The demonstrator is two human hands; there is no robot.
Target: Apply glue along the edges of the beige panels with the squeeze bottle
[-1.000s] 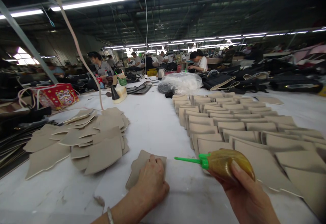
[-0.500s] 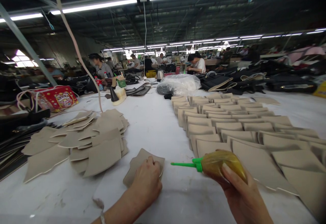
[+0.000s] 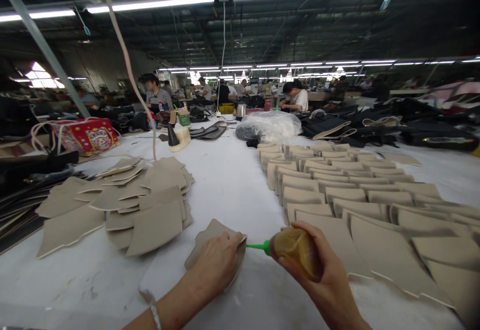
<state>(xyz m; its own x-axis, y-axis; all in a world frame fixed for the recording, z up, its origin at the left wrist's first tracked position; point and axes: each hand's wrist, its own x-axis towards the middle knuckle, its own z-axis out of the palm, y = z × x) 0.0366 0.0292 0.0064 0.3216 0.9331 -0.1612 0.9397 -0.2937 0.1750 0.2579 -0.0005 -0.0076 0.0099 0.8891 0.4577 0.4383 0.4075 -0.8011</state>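
A beige leather-like piece lies on the white table in front of me. My left hand is closed over its right part, fingers curled, and that edge is bent up a little. In my right hand is a squeeze bottle of amber liquid, tipped on its side. Its green nozzle points left, and the tip is at the right edge of the piece. Whether the tip touches the edge, I cannot tell.
Loose beige pieces are heaped at the left. Overlapping rows of similar pieces cover the right side. Farther back stand a black cone on a pale base, clear plastic wrap and a red bag. Co-workers sit beyond.
My right hand has brought the bottle left and turned it, so the nozzle reaches the piece's edge. My left hand has bent that edge up. The view has shifted slightly.
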